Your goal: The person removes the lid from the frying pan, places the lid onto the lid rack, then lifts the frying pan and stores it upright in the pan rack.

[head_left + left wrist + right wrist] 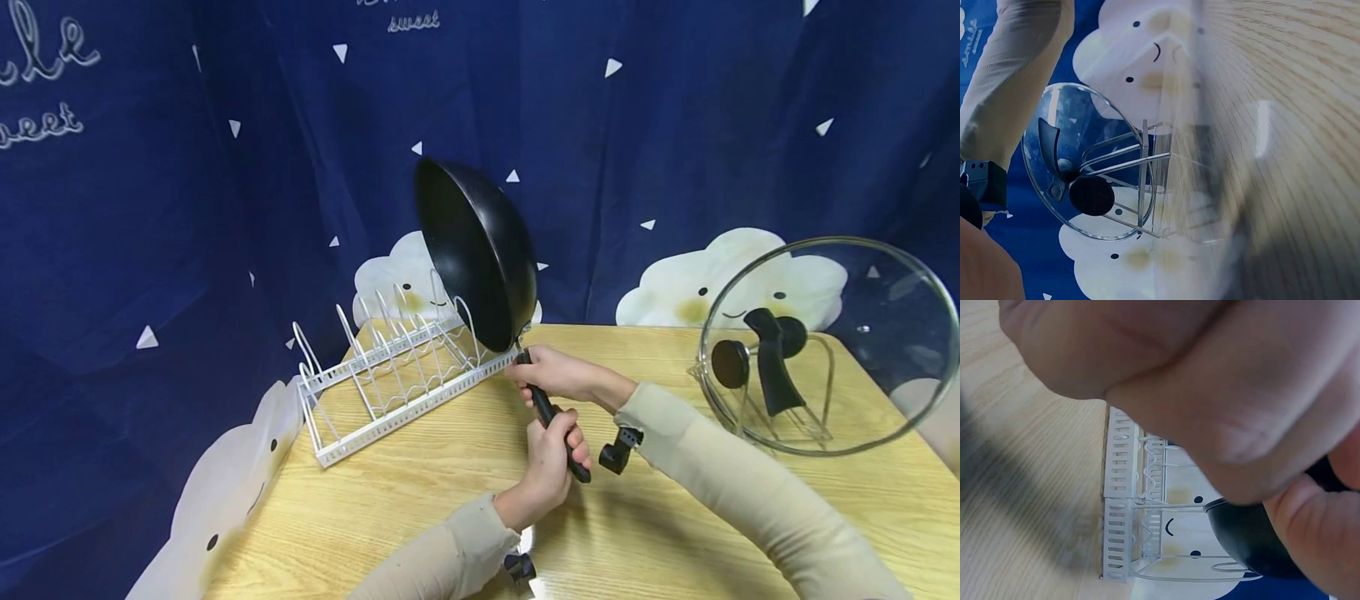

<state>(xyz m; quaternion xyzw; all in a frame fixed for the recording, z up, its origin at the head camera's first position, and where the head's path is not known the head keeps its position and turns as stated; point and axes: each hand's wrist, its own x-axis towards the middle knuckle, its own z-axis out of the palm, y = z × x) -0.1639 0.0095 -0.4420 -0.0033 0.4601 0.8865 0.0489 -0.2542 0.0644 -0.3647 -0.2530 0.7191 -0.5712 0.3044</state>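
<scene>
A black wok (480, 250) is held up on its side, its hollow facing left, over the right end of a white wire rack (397, 417). Whether it touches the rack's wires cannot be told. My right hand (558, 375) grips the black handle (542, 403) close to the wok. Lower down, near the handle's end, my left hand (551, 458) is wrapped around it. In the right wrist view, fingers cover much of the picture, with part of the wok (1254, 537) beside the rack (1119, 487). The left wrist view barely shows the hand.
To the right, a glass lid (832, 450) with a black handle (774, 367) leans upright in a wire stand (828, 375). All stands on a wooden table (645, 517). A dark blue curtain (585, 100) with cloud figures hangs behind and at the left.
</scene>
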